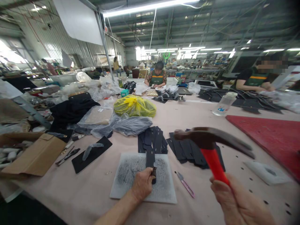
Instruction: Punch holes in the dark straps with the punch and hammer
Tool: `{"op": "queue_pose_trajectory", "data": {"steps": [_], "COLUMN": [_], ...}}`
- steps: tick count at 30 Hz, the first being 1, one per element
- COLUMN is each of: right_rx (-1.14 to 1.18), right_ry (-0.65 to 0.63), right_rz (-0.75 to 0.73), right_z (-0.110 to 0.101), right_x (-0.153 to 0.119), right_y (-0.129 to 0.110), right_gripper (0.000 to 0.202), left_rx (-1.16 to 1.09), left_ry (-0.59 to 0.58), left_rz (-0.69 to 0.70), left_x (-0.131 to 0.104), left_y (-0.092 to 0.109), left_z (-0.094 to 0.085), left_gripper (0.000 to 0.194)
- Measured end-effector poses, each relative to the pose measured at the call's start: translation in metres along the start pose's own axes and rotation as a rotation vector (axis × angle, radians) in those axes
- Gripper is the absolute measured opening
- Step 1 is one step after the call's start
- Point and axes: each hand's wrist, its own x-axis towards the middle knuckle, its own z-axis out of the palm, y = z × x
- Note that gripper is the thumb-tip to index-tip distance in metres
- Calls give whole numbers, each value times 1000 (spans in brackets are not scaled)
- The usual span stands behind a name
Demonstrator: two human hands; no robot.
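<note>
My right hand point(236, 200) grips the red handle of a claw hammer point(213, 162), raised above the table's right side. My left hand point(142, 185) is closed around a short dark punch point(154, 176), upright over the pale scuffed board point(126, 190). Beneath that hand, one end of a dark strip point(150, 158) lies on the board; where the punch tip meets it is hidden. A pile of similar dark strips point(150, 139) adjoins the board's far edge. More dark pieces point(181, 151) lie partly behind the hammer. Pink-handled thread snips point(185, 185) rest right of the board.
A cardboard box point(39, 156) stands at the left, near a black panel point(92, 154). Behind the board are a yellow bag point(134, 107) and grey plastic point(131, 125). A clear bottle point(223, 104) and red board point(262, 134) occupy the right. Two co-workers sit across the table.
</note>
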Motion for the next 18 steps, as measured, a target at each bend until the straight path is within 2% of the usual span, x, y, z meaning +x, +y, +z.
{"op": "queue_pose_trajectory", "data": {"steps": [2,5,7,9,11,12,13,16,17,18], "right_rx": [-126,-276,-273,-176,-79,-63,-74,-189,-216,-224], "right_ry": [-94,-208,-177,-38,119,129,92,-193,-233,-215], "right_rz": [-254,-412,-409,-316,-206,-197,-222,-375,-384,-368], "right_z": [3,0,-10,-17,-14,-9,-4,1,-3,-10], "right_x": [7,18,24,24,20,18,15,17,20,23], "right_y": [-9,-21,-33,-44,-48,-46,-41,-26,-23,-22], "right_gripper": [31,27,28,30,30,30,29,28,29,30], "left_rx": [6,19,19,12,7,7,8,15,16,15], "left_ry": [-3,7,12,8,0,-4,-8,-11,-10,-8], "left_rz": [5,-4,-7,0,8,10,10,1,-1,1], "left_x": [0,0,1,1,1,1,1,1,1,1], "left_y": [0,-1,-1,-1,-1,-1,0,0,0,0], "left_z": [0,0,0,0,0,0,0,0,-1,-1], "left_gripper": [14,15,14,14,14,14,14,14,15,15]}}
